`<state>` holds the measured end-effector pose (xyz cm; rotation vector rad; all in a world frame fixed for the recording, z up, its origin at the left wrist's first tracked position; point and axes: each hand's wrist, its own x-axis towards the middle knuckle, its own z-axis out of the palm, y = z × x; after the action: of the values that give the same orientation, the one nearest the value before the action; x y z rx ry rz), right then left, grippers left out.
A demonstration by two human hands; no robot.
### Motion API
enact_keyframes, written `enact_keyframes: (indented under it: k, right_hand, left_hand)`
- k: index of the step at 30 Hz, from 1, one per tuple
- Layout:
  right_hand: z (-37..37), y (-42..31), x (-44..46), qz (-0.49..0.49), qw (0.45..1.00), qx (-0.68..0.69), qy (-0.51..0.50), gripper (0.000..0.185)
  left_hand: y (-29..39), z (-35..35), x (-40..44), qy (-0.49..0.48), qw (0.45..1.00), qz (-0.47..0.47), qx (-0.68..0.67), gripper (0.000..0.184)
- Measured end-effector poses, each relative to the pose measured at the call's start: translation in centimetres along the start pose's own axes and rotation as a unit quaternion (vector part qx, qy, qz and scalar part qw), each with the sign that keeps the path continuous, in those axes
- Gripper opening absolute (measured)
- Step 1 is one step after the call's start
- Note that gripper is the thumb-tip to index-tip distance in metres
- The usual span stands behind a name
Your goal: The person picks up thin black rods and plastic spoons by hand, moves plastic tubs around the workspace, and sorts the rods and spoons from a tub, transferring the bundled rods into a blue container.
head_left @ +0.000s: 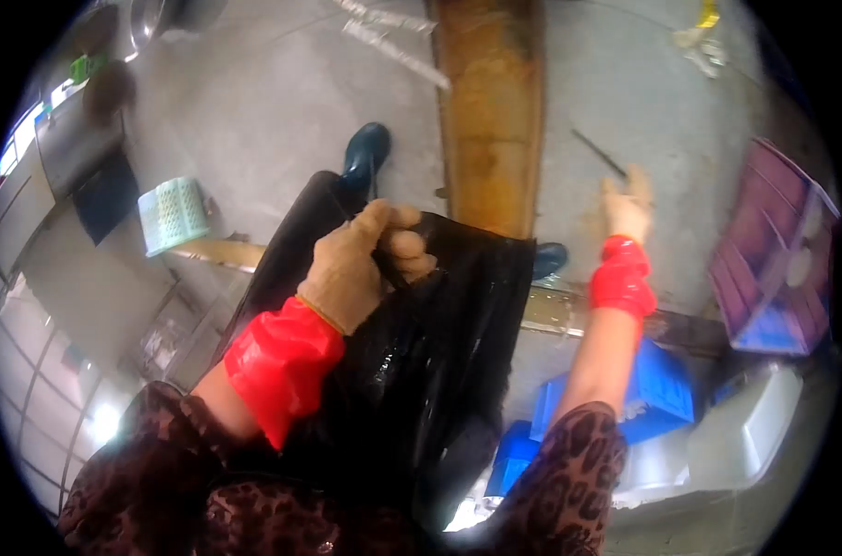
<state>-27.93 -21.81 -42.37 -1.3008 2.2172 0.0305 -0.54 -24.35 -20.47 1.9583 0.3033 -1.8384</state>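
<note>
My left hand (365, 259), in a beige glove with a red cuff, is closed in front of the black apron (449, 343). A thin dark object (373, 176) sticks up from its fingers, and a darker part shows between the fingers and thumb; what it is I cannot make out. Out to the right, over the grey floor, my right hand (628, 202) is also gloved with a red cuff. It is closed on a thin dark rod (598, 153) that points up and to the left.
Dark boots (366, 153) stand either side of a brown channel (491, 111) in the floor. A pale green basket (173, 215) lies left. A purple crate (775, 250), blue bins (657, 394) and a whitish container (750, 426) are at right. Foil-like strips (393, 46) lie ahead.
</note>
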Motion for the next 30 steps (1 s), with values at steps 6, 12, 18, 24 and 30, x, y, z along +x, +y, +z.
enact_keyframes:
  k: [6,12,18,24,30]
  right_hand:
    - [2.7,-8.5,-0.6,0.09,0.99,-0.102,-0.019,0.076]
    - [5.4,-12.5,-1.4,0.114,0.979,-0.157,-0.055,0.053]
    - [6.2,-13.3,0.3,0.102,0.994,-0.046,0.017,0.025]
    - [0.7,-12.9,-4.5,-0.157,0.957,-0.202,-0.139,0.025]
    - [-14.0,-20.4,-16.7,-0.104,0.987,0.115,0.037,0.03]
  left_hand:
    - [2.4,0.9,1.3,-0.016,1.0,0.005,0.011,0.03]
    - [2.9,1.1,0.9,-0.045,0.99,0.046,0.124,0.034]
    - [3.2,-0.1,2.7,-0.066,0.996,0.034,0.058,0.033]
    - [3.7,-0.1,1.7,-0.104,0.994,0.016,0.014,0.023]
    - [2.5,0.4,-1.4,-0.169,0.976,0.082,0.112,0.024]
